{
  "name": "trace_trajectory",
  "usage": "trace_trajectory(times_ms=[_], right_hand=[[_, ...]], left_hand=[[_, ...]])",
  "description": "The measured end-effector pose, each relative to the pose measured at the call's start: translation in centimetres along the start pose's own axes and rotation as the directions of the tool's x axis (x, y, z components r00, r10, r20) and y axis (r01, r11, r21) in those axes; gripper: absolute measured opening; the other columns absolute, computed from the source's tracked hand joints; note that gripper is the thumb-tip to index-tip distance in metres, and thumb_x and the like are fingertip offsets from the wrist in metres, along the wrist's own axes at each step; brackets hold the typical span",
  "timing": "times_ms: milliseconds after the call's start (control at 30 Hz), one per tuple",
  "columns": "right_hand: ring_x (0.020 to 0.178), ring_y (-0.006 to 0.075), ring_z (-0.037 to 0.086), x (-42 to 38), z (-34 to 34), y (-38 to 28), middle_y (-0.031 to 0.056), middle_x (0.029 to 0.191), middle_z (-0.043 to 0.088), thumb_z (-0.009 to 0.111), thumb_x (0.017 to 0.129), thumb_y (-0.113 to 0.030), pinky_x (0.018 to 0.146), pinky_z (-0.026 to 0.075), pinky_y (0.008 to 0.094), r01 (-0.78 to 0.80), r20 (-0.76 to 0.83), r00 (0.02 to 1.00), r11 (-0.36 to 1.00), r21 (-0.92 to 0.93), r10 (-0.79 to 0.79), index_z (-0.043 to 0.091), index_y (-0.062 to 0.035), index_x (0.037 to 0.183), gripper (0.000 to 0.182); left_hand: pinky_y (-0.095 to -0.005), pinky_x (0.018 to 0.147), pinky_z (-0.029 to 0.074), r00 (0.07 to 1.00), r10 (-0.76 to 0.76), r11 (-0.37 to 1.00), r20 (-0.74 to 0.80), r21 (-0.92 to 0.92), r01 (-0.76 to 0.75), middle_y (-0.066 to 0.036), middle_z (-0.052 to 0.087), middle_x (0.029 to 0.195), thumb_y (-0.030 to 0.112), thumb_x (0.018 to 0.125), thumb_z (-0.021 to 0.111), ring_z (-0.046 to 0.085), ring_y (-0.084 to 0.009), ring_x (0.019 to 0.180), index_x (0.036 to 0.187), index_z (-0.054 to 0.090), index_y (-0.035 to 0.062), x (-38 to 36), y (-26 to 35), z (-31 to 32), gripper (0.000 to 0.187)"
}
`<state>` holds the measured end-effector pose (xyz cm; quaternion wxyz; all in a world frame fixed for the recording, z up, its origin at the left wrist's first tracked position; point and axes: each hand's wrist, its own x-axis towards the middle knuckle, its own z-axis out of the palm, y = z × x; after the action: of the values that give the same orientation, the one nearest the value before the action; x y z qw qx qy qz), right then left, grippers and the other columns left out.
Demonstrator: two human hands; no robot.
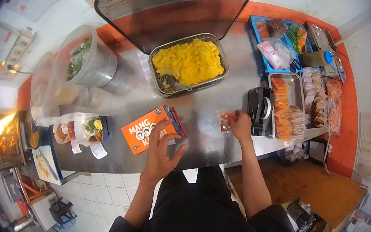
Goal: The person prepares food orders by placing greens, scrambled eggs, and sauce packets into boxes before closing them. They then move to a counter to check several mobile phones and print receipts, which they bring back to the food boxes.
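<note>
My right hand pinches a small clear packet with reddish-brown contents, held low over the steel counter. Right beside that hand stands a black device with a white ring. Fingers spread, my left hand hovers at an orange printed box and overlaps its right side in this view. A red pen lies along the box's right edge. Beyond both hands sits a metal tray heaped with yellow scrambled egg, a metal spoon resting in it.
A metal tray of orange sauce packets stands at the right, below a blue basket. At the left are a clear bucket holding greens and wrapped food portions. A mesh cover rises behind the egg tray.
</note>
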<state>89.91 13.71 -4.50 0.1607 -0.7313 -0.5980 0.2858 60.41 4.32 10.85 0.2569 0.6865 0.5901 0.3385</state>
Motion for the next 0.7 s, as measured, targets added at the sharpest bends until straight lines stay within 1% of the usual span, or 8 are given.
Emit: trace_trajectory(times_ms=[100, 133, 233, 333, 467, 567, 633, 700], right_hand=[[0.085, 0.0373, 0.072, -0.5, -0.7, 0.5, 0.0222, 0.089, 0.073, 0.076, 0.078, -0.012, 0.08, 0.057, 0.0436, -0.032, 0.15, 0.989, 0.979, 0.199, 0.001, 0.073, 0.0019, 0.1, 0.026], [0.079, 0.029, 0.073, -0.8, 0.1, 1.4, 0.0184, 0.084, 0.073, 0.076, 0.079, -0.006, 0.074, 0.056, 0.0367, 0.133, 0.057, 0.988, 0.97, 0.202, -0.147, 0.072, 0.002, 0.099, 0.023], [0.077, 0.0202, 0.071, -2.6, -2.9, -2.5, 0.0132, 0.083, 0.072, 0.071, 0.083, 0.002, 0.074, 0.056, 0.0324, 0.113, 0.193, 0.966, 0.952, 0.286, -0.172, 0.07, 0.0023, 0.098, 0.015], [0.077, 0.0143, 0.067, -4.9, -4.4, -7.9, 0.0088, 0.084, 0.07, 0.066, 0.087, 0.008, 0.073, 0.054, 0.029, 0.032, 0.239, 0.958, 0.89, 0.455, -0.156, 0.067, 0.0027, 0.099, 0.013], [0.082, 0.0121, 0.067, -7.2, -5.5, -15.3, 0.0078, 0.09, 0.07, 0.065, 0.09, 0.008, 0.074, 0.055, 0.0273, 0.129, 0.182, 0.945, 0.82, 0.557, -0.272, 0.064, 0.0046, 0.107, 0.017], [0.085, 0.0117, 0.067, -8.8, -4.8, -21.7, 0.0078, 0.093, 0.071, 0.065, 0.091, 0.008, 0.075, 0.055, 0.0277, -0.045, 0.331, 0.889, 0.66, 0.75, -0.315, 0.063, 0.0054, 0.112, 0.022], [0.084, 0.0134, 0.068, -8.3, -1.2, -23.2, 0.01, 0.095, 0.072, 0.068, 0.089, 0.006, 0.076, 0.056, 0.0283, -0.002, 0.389, 0.856, 0.75, 0.661, -0.341, 0.062, 0.0053, 0.119, 0.031], [0.083, 0.0145, 0.07, -7.4, 2.9, -23.7, 0.0112, 0.095, 0.073, 0.07, 0.087, 0.004, 0.075, 0.056, 0.0286, 0.032, 0.456, 0.817, 0.817, 0.576, -0.353, 0.063, 0.0055, 0.12, 0.033]], left_hand=[[-0.0487, 0.113, 0.04, 0.994, -0.089, 0.996, -0.056, -0.008, 0.089, -0.019, 0.047, 0.148, 0.01, 0.085, 0.08, 0.046, -0.0397, 0.14, 0.105, 0.063, 0.005, -1.6, -0.6, -0.8, 0.027], [-0.0486, 0.113, 0.04, 0.989, -0.121, 0.992, -0.084, -0.037, 0.118, -0.019, 0.048, 0.148, 0.009, 0.084, 0.08, 0.046, -0.0394, 0.14, 0.105, 0.063, 0.0051, -2.3, -1.3, -1.3, 0.027], [-0.0471, 0.111, 0.042, 0.957, -0.214, 0.976, -0.197, -0.092, 0.199, -0.017, 0.05, 0.145, 0.007, 0.086, 0.078, 0.049, -0.0381, 0.136, 0.106, 0.062, 0.0054, -4.5, -2.8, -3.3, 0.027], [-0.0445, 0.108, 0.044, 0.918, -0.237, 0.971, -0.319, -0.087, 0.221, -0.017, 0.052, 0.141, 0.004, 0.087, 0.076, 0.052, -0.0372, 0.133, 0.109, 0.061, 0.0048, -6.8, -5.8, -4.9, 0.027], [-0.0445, 0.108, 0.044, 0.905, -0.278, 0.961, -0.322, -0.082, 0.266, -0.019, 0.053, 0.138, 0.004, 0.087, 0.075, 0.053, -0.037, 0.13, 0.113, 0.06, 0.0035, -7.7, -7.7, -6.3, 0.03], [-0.044, 0.107, 0.044, 0.896, -0.282, 0.957, -0.342, -0.161, 0.24, -0.019, 0.055, 0.135, 0.004, 0.087, 0.075, 0.055, -0.036, 0.128, 0.115, 0.06, 0.0022, -7.7, -8.1, -7.0, 0.031], [-0.0433, 0.106, 0.045, 0.878, -0.321, 0.939, -0.354, -0.24, 0.246, -0.019, 0.057, 0.13, 0.004, 0.088, 0.074, 0.056, -0.035, 0.125, 0.115, 0.06, 0.0014, -7.8, -8.0, -7.4, 0.03], [-0.0417, 0.101, 0.048, 0.889, -0.325, 0.943, -0.322, -0.178, 0.28, -0.018, 0.061, 0.121, 0.004, 0.089, 0.073, 0.06, -0.0323, 0.116, 0.114, 0.061, 0.0005, -8.0, -9.1, -7.1, 0.028]])
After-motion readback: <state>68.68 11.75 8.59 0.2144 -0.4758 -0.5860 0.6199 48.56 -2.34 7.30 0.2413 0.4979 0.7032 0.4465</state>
